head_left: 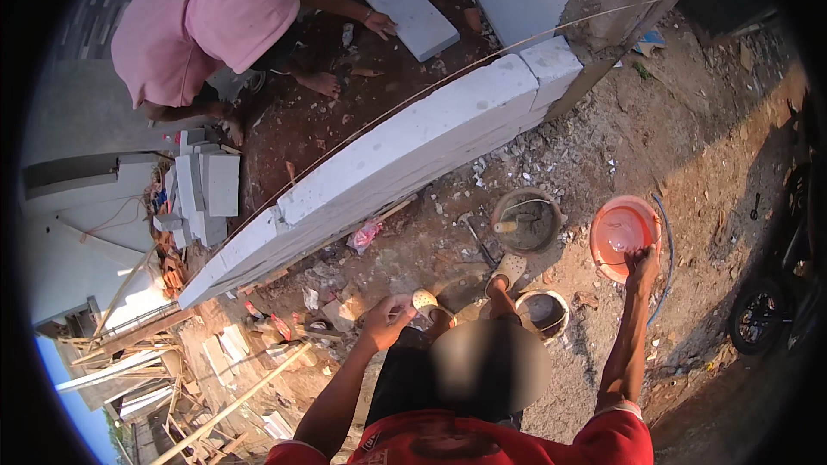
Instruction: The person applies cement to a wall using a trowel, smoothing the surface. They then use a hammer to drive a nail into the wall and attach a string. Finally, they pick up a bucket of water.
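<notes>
At the right, a round orange-red bucket [603,217] holds some water. My right hand [642,265] is at its near right rim, fingers curled over the edge to the inside. My left hand [388,320] is held up in front of my left foot, its fingers loosely bent and apart, with nothing seen in it. Between my hands, a dark tub [558,226] of grey mortar stands on the ground, a trowel with a wooden handle [505,227] in it. Beside it lies a hammer [478,239]. Another bucket [564,320] with a pale rim stands near my right foot.
A low wall of white blocks [405,138] crosses ahead, with a string [413,96] along it. Behind it, a person in a pink hood [241,13] touches a loose white block [407,10]. Stacked blocks [222,185], timber [138,370] and a wheel [758,314] stand around.
</notes>
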